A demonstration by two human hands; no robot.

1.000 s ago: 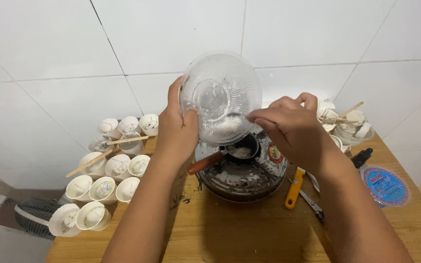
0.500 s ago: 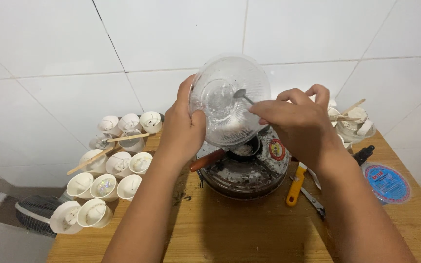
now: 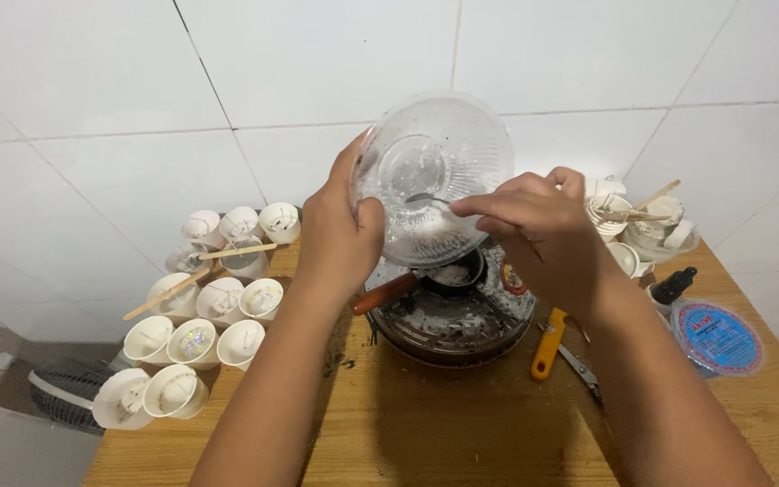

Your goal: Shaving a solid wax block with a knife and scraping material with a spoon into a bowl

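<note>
My left hand grips the rim of a clear ribbed glass bowl, tilted with its opening toward me, above a small dark pan with an orange-brown handle. My right hand holds a metal spoon whose end reaches into the bowl, where a white powdery layer lies at the lower side. The small pan holds some pale material and sits on a round dark stove.
Several small white cups with wicks and wooden sticks stand in rows at the left of the wooden table. A yellow-handled tool, a dark dropper bottle, a blue-lidded round container and more white cups lie right. White tiled wall behind.
The bowl has been raised slightly and tipped more toward me. My right hand has moved the spoon deeper into the bowl.
</note>
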